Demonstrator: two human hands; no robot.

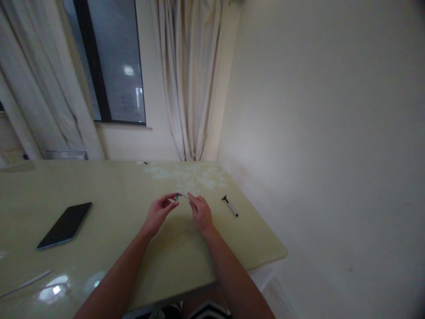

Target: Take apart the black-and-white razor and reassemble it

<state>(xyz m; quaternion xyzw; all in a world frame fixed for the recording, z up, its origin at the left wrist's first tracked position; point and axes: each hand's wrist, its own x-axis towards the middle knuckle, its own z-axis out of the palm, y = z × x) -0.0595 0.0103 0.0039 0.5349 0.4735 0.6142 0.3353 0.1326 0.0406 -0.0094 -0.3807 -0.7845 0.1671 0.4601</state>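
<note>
Above the table, my left hand [160, 212] pinches a small dark piece [178, 195] with a teal-green part between thumb and fingertips. Its exact kind is too small to tell. My right hand [200, 211] is closed around a thin, light-coloured stick [185, 196], which points left. The stick's tip reaches the small dark piece or lies right beside it; I cannot tell whether they touch. To the right of my right hand, a razor [231, 208] with a grey handle and black head lies on the table.
On the pale yellow-green table [113, 186], a black tablet [65, 226] lies at the left. A white cable [26, 283] rests near the front left. A tiny dark object [145, 163] sits at the far edge. A wall [318, 133] runs along the right.
</note>
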